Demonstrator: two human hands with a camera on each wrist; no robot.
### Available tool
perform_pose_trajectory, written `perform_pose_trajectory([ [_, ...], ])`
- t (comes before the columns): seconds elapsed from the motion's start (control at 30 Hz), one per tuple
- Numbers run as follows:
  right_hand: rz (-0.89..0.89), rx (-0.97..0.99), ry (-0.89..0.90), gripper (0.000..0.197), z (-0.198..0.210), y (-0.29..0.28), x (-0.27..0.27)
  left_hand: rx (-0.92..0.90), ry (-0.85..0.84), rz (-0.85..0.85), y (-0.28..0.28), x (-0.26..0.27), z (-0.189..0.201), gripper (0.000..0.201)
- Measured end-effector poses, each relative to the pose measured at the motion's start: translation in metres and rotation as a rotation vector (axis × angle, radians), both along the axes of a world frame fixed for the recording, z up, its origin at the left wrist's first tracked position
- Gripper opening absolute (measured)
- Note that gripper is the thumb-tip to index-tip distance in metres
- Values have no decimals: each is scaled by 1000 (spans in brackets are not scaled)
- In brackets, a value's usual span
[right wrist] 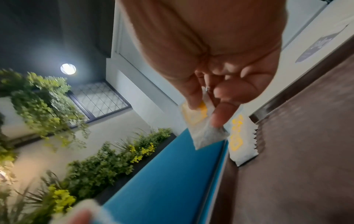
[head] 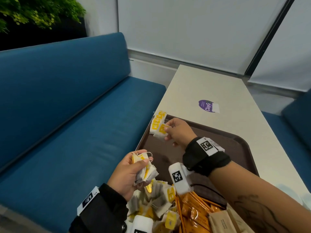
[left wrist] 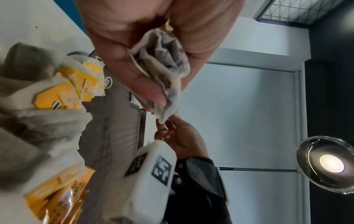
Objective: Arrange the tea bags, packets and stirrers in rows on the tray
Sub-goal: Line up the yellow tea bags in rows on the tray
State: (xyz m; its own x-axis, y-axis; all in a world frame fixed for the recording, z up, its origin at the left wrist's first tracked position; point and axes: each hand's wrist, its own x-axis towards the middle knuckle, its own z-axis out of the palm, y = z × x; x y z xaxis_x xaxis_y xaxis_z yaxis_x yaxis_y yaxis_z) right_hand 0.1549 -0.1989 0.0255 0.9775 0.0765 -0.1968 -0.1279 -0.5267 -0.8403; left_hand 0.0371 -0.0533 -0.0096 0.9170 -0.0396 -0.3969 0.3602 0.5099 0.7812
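Dangling tea bag below right grip

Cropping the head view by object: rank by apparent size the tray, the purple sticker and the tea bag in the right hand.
Largest to smallest:
1. tray
2. purple sticker
3. tea bag, though about the sticker's size, so unsure.

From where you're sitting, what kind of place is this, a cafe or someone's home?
Probably a cafe or office break area, not a home: a blue bench seat along a white table, a brown serving tray stocked with tea bags, and planters of greenery by the wall.
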Motion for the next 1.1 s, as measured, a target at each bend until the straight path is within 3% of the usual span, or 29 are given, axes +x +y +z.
perform_pose_trajectory([
  [0.23,25,-184,33,25,-41,25,61,-30,46,9,6,12,-9,19],
  [0.43,12,-327,28,35,-51,34,81,-87,51,39,11,19,-15,20],
  [0.73,-29,-166,157,27,-62,30,95,-109,78,11,10,24,-21,20],
  [0.87,-87,-240,134,6,-58,32,92,-112,74,-7,9,24,-21,23],
  [0.97,-45,-341,20,12,-45,29,83,-117,63,-13,8,23,-19,27],
  [1.1,121,-122,119,24,-17,21,44,-83,35,-50,4,22,-15,30],
])
